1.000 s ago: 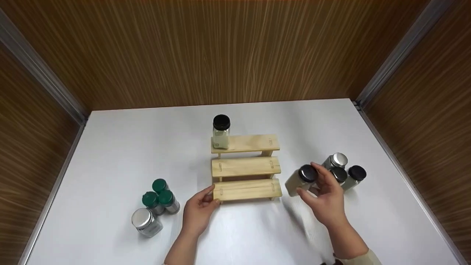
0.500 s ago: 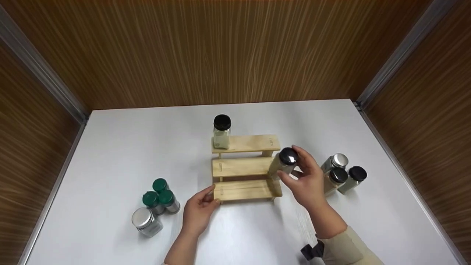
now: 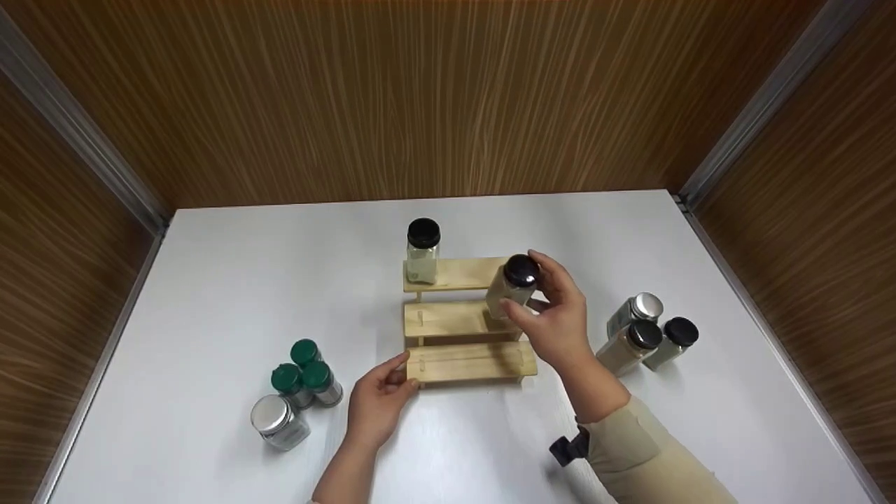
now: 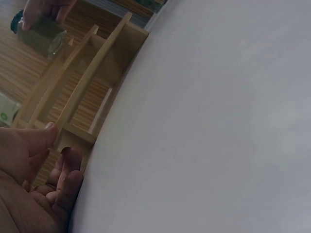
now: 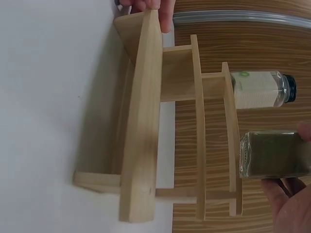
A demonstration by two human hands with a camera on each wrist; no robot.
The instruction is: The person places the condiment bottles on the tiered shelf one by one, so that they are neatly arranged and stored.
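Gripping black-capped jar (image 3: pixel 509 287) between thumb and fingers, right hand (image 3: pixel 557 318) has moved from beside wooden rack (image 3: pixel 458 362) to above it; left hand (image 3: pixel 378 406) still pinches its near-left corner.

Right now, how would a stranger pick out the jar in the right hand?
Find the three-shelf wooden rack in the middle of the white table. The jar is at the rack's right end. The other jar, on the top shelf's left end, also has a black lid, but only this one is in the right hand.
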